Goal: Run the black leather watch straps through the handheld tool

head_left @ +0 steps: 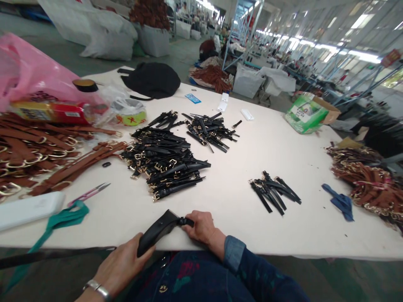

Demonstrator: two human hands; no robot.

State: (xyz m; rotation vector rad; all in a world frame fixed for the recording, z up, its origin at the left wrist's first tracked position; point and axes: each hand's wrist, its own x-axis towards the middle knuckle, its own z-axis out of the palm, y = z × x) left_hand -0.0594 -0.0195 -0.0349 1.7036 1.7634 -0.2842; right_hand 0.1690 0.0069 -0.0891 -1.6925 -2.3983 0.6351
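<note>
At the near edge of the white table point(239, 176) both my hands hold one black leather strap point(157, 230). My left hand point(121, 264) is closed on its lower wide end, off the table edge. My right hand point(203, 228) pinches the narrow upper end on the tabletop. A big heap of black buckled straps point(163, 161) lies straight ahead. A second black pile point(209, 128) sits behind it. To the right a small bundle of black straps point(273, 191) lies alone.
Brown straps point(37, 155) cover the left side, with a pink bag point(28, 71) and bottle behind. Pink snips point(88, 193), a teal cloth point(64, 218) and a white flat box point(28, 209) lie near left. More brown straps point(368, 180) and a blue rag point(340, 202) are at the right.
</note>
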